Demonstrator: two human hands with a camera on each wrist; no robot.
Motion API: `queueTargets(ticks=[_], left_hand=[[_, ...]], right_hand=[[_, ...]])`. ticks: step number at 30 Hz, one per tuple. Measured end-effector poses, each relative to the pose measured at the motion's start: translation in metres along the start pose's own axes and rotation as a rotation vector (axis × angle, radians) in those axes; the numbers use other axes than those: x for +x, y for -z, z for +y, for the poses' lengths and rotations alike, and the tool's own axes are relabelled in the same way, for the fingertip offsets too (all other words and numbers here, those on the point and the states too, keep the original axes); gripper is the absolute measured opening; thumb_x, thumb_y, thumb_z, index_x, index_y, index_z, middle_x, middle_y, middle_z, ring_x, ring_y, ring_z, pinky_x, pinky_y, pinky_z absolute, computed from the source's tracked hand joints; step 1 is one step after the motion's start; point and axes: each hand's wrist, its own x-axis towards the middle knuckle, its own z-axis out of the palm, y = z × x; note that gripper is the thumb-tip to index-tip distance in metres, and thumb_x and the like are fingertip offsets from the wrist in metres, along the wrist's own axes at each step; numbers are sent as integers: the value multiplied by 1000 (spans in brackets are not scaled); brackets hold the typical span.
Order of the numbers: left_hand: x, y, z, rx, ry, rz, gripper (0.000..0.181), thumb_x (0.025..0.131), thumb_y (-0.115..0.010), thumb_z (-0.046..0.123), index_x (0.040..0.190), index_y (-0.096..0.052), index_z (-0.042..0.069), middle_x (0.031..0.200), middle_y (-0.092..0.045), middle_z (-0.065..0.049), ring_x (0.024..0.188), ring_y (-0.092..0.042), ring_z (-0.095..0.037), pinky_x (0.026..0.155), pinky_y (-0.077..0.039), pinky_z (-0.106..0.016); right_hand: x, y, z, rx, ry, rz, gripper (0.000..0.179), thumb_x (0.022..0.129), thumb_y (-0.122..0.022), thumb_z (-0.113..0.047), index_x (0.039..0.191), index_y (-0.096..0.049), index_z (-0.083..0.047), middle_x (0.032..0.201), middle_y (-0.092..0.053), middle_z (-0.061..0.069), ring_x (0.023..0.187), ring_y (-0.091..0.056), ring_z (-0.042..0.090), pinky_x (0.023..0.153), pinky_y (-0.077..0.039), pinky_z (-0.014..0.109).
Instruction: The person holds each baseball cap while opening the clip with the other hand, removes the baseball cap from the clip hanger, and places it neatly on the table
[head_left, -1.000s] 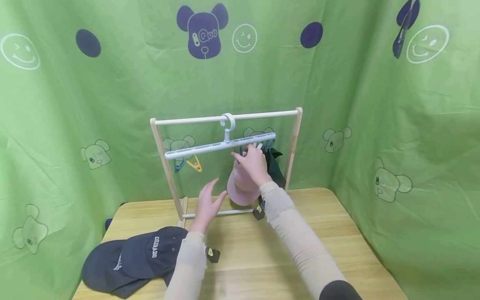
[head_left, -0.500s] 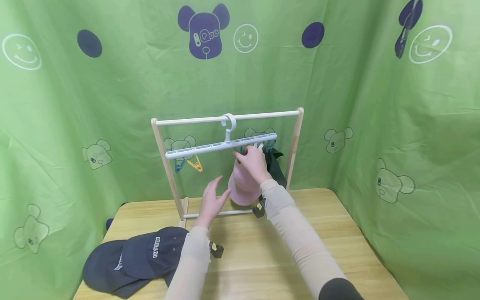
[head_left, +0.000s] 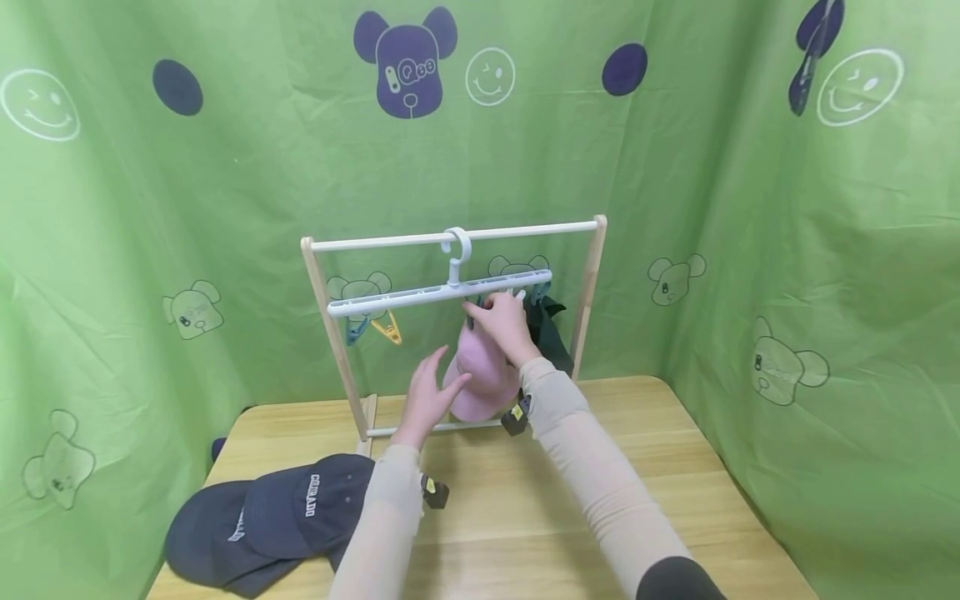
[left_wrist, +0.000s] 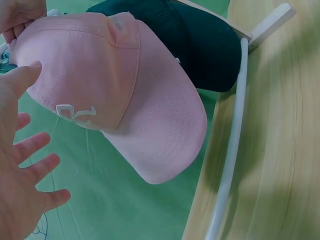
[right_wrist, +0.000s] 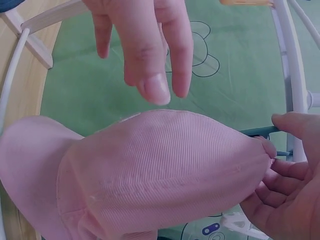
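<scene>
A pink baseball cap [head_left: 480, 371] hangs under the white hanger [head_left: 408, 297], brim down. My right hand [head_left: 512, 327] is at the cap's upper edge, pinching a dark teal clothes clip [right_wrist: 259, 131] between thumb and fingers. The fingers lie close along the cap's edge in the right wrist view. Left of the cap, my left hand [head_left: 424, 407] has its fingers spread and relaxed; it overlaps the cap slightly in the head view and holds nothing. Behind the pink cap hangs a dark green cap [left_wrist: 207, 47], partly hidden by my right hand in the head view.
The hanger hooks over the top rod [head_left: 382, 242] of a wooden rack. Blue [head_left: 357, 330] and yellow [head_left: 389, 329] clips hang at its left end. Two overlapping dark navy caps [head_left: 292, 512] lie on the wooden table [head_left: 510, 533] at front left. Green curtains surround the table.
The pink cap has swung a little left and down, turning its brim. My left hand has moved slightly right, nearer the cap. My right hand stays at the clip.
</scene>
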Motion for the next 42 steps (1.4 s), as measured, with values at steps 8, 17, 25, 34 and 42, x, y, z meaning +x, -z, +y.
queueTargets(ticks=[8,17,25,34,42], left_hand=[[4,-2,3,-15,1,-41,87,83,-66,58,152,-32,17,157,-35,-10,144,-34,-33,114,-32,-59],[8,-6,6,-82,-11,-63,92,80,-72,54,152,-30,15,155,-37,-11,141,-38,-33,114,-32,-59],[10,-12,9,-75,0,-64,92,81,-71,52,153,-26,16,156,-36,-11,141,-39,-32,115,-32,-57],[12,-13,10,-107,-16,13,75,86,-71,40,144,-38,6,145,-47,-15,135,-46,-31,115,-37,-49],[14,-10,12,-118,-16,73,49,87,-71,31,122,-50,4,125,-57,-15,123,-55,-32,110,-43,-45]], right_hand=[[2,1,-2,-7,-44,-24,39,87,-68,-42,74,-67,-5,63,-60,3,55,-48,12,46,-37,20],[2,1,-7,14,-41,-31,40,88,-67,-40,65,-60,-8,56,-48,-3,52,-41,11,45,-33,21],[-3,5,-16,44,-58,-46,38,88,-68,-36,63,-56,-10,54,-45,-5,50,-39,9,43,-33,19],[-5,5,-21,52,-83,-66,39,89,-67,-33,60,-51,-12,52,-44,-5,48,-40,9,42,-34,19],[-8,5,-24,79,-105,-96,39,89,-67,-35,62,-53,-12,54,-47,-4,49,-42,8,43,-35,18]])
